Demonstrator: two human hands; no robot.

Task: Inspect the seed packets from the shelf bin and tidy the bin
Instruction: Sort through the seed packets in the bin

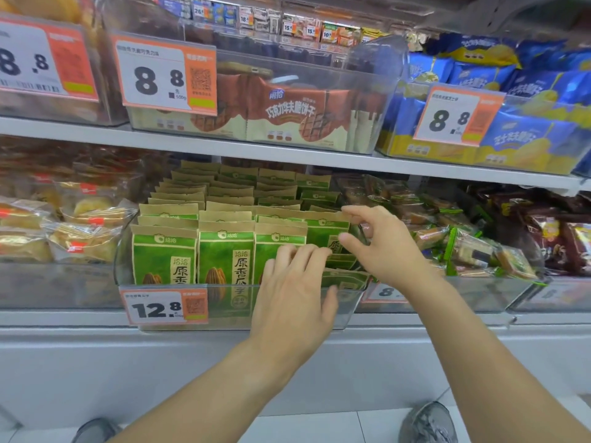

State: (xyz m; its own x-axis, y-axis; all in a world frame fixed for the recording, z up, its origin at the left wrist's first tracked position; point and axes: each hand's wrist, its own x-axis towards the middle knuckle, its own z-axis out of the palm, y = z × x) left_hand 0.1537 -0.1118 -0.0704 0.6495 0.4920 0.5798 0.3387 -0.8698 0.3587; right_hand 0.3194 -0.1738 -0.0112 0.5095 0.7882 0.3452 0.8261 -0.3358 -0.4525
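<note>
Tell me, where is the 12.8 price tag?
The 12.8 price tag hangs on the clear seed bin's front left corner, lower middle of the head view, left of the left hand.

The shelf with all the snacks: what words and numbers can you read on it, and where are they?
"12.8": price tag on the seed packet bin.
"洽洽" and "原香": green seed packets.
"8.8": price tag on the chocolate wafer bin.
"8.8": price tag on the blue packet bin.
"8.8": far-left tag.
Small print and back tags: too blurred.
</note>
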